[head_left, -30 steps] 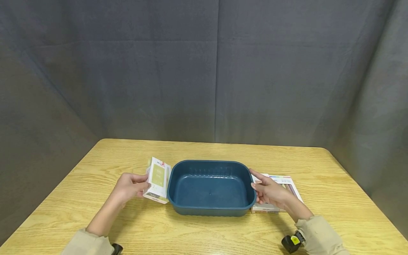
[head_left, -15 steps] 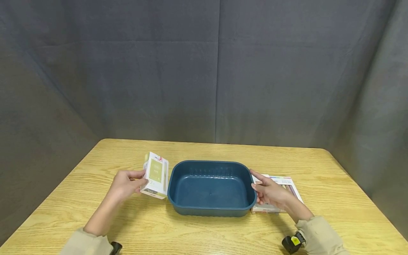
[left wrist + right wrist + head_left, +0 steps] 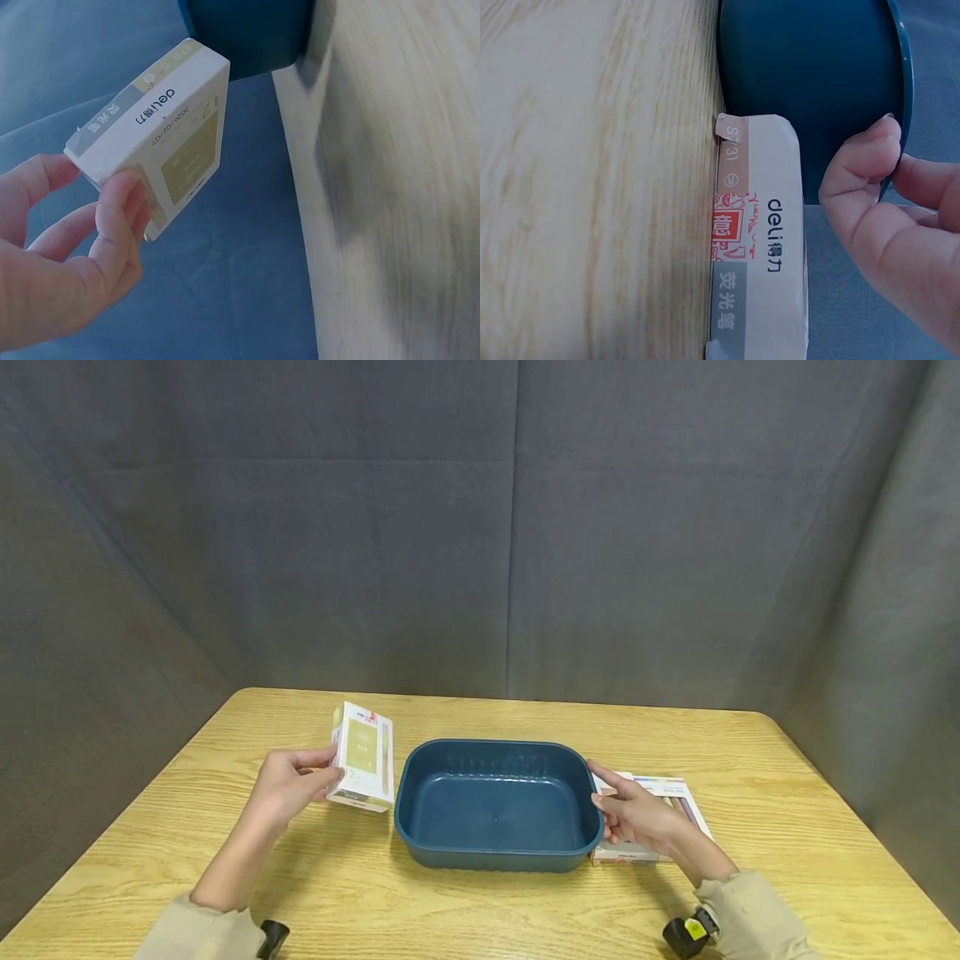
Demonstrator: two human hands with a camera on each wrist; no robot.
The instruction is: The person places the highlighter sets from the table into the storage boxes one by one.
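My left hand (image 3: 288, 787) holds a white and yellow-green highlighter box (image 3: 363, 756) by its left side, tilted and raised off the table. In the left wrist view the thumb and fingers pinch one end of the box (image 3: 161, 127), whose side bears "deli" lettering. Just right of it stands a dark blue plastic basin (image 3: 495, 814) with nothing inside. My right hand (image 3: 637, 810) pinches the basin's right rim between thumb and fingers. Beneath that hand a second deli box (image 3: 682, 797) lies flat, partly covered; its printed side (image 3: 769, 247) shows in the right wrist view.
A wooden table (image 3: 480, 918) carries everything. Grey cloth (image 3: 375, 543) hangs behind it and along both sides. The second box lies close against the basin's right wall.
My left hand has moved the box up and slightly left, away from the basin's left wall. The right hand and the basin hold their place.
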